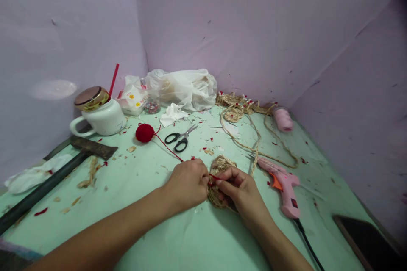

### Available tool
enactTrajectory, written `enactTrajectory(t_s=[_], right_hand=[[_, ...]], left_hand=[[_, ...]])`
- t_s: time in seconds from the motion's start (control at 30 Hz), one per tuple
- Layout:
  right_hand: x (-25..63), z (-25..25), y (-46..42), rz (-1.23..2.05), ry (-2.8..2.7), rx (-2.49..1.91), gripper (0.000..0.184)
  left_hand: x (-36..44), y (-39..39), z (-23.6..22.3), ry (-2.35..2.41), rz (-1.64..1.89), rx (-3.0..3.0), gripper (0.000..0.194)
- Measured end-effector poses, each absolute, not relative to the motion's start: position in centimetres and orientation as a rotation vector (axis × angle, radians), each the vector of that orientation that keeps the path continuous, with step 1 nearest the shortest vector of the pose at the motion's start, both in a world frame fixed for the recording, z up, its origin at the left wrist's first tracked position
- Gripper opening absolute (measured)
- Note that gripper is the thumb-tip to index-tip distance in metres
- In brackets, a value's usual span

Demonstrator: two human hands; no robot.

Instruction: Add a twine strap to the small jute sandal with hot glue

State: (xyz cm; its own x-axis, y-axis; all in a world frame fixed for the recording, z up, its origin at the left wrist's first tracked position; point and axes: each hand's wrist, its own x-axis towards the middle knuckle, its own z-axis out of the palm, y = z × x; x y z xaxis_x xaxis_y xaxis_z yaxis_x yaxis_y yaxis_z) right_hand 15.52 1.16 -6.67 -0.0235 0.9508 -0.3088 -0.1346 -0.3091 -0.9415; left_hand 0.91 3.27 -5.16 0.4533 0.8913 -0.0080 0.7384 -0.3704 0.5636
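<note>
My left hand (187,184) is closed in a pinch on a red yarn strand (168,148) that runs back to a small red yarn ball (145,132). My right hand (240,190) is closed around a coiled jute rope piece (219,165), fingers pinching the red yarn against it. Both hands meet over the coil on the pale green table (197,237). Part of the coil is hidden under my right hand.
Black-handled scissors (179,139) lie behind the hands. A pink glue gun (282,184) with black cord lies right, loose jute rope (254,135) and a pink thread spool (282,118) beyond. A white mug (101,118), hammer (57,173), plastic bags (184,89) stand left and back. A dark phone (365,241) lies at the near right.
</note>
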Motion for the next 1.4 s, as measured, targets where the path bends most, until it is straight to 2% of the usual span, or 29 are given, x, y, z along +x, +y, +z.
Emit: enactTrajectory(t_s=[0.33,0.5,1.27,1.4], right_hand=[[15.5,-7.3,1.1,1.518,-1.137,-1.145,0.022],[15.6,-7.4,1.3,1.497,-1.159,-1.236,0.022],[15.5,-7.4,1.3,1.508,-1.227,-1.277,0.006],[15.4,-7.3,1.3,1.493,-1.2,-1.31,0.012]], left_hand=[[1.0,3.0,-5.9,1.379,0.369,2.366,0.016],[0.7,2.9,-5.3,1.39,0.342,2.366,0.017],[1.1,2.7,-6.1,1.087,0.638,2.386,0.012],[1.0,3.3,-5.6,1.137,0.706,2.179,0.016]])
